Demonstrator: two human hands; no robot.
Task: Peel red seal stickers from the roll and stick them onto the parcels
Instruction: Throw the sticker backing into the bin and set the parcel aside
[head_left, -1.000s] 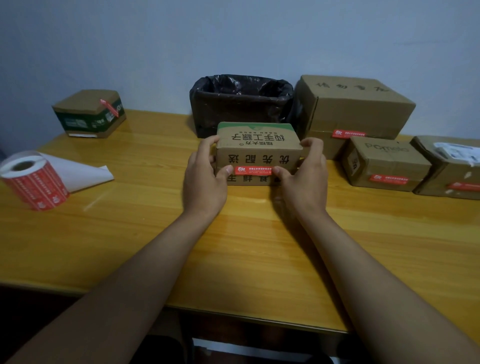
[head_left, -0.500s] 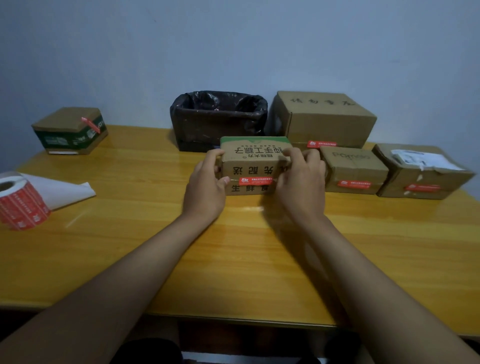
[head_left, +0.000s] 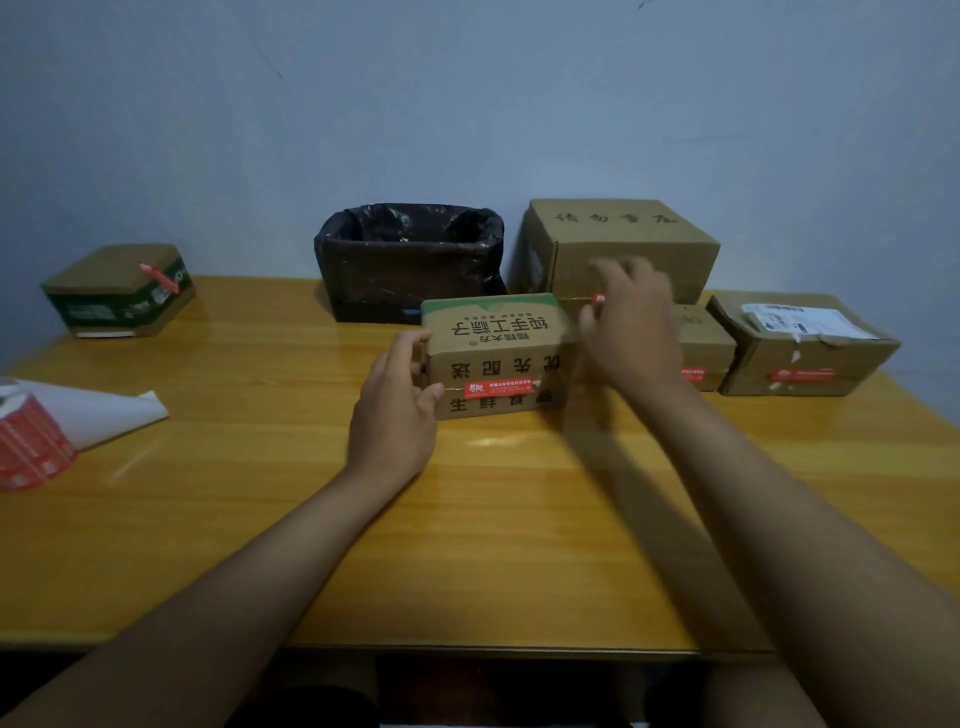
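A brown parcel with a green top edge (head_left: 493, 338) stands in the middle of the wooden table (head_left: 467, 519). A red seal sticker (head_left: 498, 388) runs across its front seam. My left hand (head_left: 395, 410) holds the parcel's left end, thumb on the front face. My right hand (head_left: 634, 322) is blurred and lifted just off the parcel's right end, fingers loose and holding nothing. The roll of red stickers (head_left: 28, 441) lies at the far left edge, beyond both hands.
A white backing sheet (head_left: 104, 410) trails from the roll. A green-sided box (head_left: 117, 291) with a red sticker sits at the back left. A black-lined bin (head_left: 410, 260) stands behind the parcel. Three stickered cartons (head_left: 623, 234) (head_left: 706, 345) (head_left: 805, 358) line the back right.
The parcel slid right towards the row of cartons. My right hand has let go of it and risen to the right; my left hand stays on its left end.
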